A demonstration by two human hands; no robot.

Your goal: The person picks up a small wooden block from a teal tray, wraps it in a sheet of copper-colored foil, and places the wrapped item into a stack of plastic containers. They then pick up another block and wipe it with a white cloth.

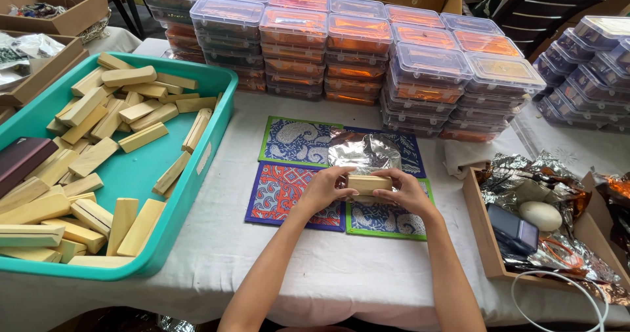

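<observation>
— What are the hands doing?

— Both hold one pale wooden block [369,184] level between them, over the patterned cloth mats [298,140] in the middle of the bench [223,240]. The left hand [323,189] has its fingers clamped on the block's left end, the right hand [405,190] has its fingers closed on the right end.

— And that shiny sheet?

— A crumpled piece of silver foil [362,150] lies on the mats just behind the block, touching it or nearly so; I cannot tell which.

— What else is about?

— On the left, a teal tray [216,96] heaped with more wooden blocks [92,148]. Behind, stacks of lidded clear plastic boxes [357,50] with orange contents. On the right, a shallow cardboard box [482,233] holding foil scraps, a pale oval thing and a dark device.
</observation>
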